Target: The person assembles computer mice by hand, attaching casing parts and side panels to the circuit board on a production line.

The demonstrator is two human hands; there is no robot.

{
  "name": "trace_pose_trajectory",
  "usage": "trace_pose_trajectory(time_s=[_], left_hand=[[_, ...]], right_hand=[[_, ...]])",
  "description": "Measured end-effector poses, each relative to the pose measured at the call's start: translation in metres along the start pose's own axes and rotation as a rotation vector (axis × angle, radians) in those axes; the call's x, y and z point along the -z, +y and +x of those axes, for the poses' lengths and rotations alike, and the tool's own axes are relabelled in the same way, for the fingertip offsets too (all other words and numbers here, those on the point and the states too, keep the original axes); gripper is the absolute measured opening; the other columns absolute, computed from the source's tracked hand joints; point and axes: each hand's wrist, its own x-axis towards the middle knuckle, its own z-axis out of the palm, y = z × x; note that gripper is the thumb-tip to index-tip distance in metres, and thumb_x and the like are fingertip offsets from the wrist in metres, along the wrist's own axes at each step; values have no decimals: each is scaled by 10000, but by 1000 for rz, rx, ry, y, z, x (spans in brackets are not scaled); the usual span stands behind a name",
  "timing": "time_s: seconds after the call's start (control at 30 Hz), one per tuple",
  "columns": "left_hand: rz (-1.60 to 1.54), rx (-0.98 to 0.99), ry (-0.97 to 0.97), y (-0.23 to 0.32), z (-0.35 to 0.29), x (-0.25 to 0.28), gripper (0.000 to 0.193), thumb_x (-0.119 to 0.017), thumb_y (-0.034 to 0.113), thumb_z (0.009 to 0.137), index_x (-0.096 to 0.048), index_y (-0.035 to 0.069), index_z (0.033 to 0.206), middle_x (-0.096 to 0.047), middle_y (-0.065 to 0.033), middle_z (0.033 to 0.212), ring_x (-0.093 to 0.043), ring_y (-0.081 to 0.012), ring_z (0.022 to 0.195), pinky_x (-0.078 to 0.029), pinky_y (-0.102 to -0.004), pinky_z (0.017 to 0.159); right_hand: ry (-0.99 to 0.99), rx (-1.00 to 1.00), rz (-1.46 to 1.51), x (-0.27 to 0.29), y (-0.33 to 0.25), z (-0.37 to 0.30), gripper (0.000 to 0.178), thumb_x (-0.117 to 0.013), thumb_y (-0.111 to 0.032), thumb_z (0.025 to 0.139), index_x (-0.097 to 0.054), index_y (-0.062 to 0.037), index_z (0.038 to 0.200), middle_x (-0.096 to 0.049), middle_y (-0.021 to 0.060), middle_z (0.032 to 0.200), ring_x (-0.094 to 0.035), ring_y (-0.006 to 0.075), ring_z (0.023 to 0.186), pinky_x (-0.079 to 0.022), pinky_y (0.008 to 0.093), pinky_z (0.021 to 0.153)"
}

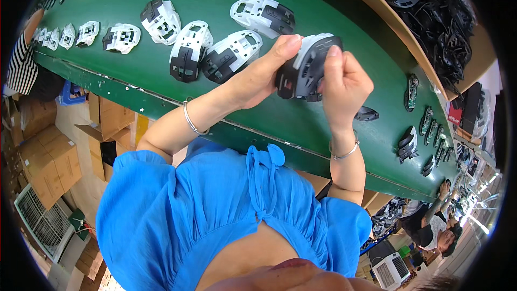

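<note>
Above the green table, my left hand is closed around one side of a curved black-and-white plastic housing. My right hand grips the housing's other side, thumb pressed on its black edge. Whether the right fingers hold a separate black piece against it cannot be made out. Just beyond my left hand lie similar housings, one white with a dark end and another with a black lower half. On the table beside my right wrist is a small curved black plastic piece.
More housings line the table toward the left. A cardboard box of black plastic parts stands at the far right. Circuit boards lie along the right side. Other people sit at the left and lower right.
</note>
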Motion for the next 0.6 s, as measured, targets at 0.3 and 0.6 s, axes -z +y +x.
trace_pose_trajectory(time_s=[0.3,0.6], left_hand=[[286,-85,90,11,-9,1,806,-740,78,662,-291,60,1331,-472,-62,1136,-492,-126,1009,-438,-248,835],[1243,-693,446,-5,-8,-6,839,-723,47,558,-316,15,1291,-420,-157,1139,-448,-277,1057,-389,-363,915]], right_hand=[[24,281,-108,-11,-4,-9,337,-627,-73,838,-437,-44,562,-387,15,445,-361,87,381,-314,253,373],[138,-157,377,-17,-3,7,502,-391,-389,974,-493,-32,636,-468,-18,612,-372,50,557,-301,214,487]])
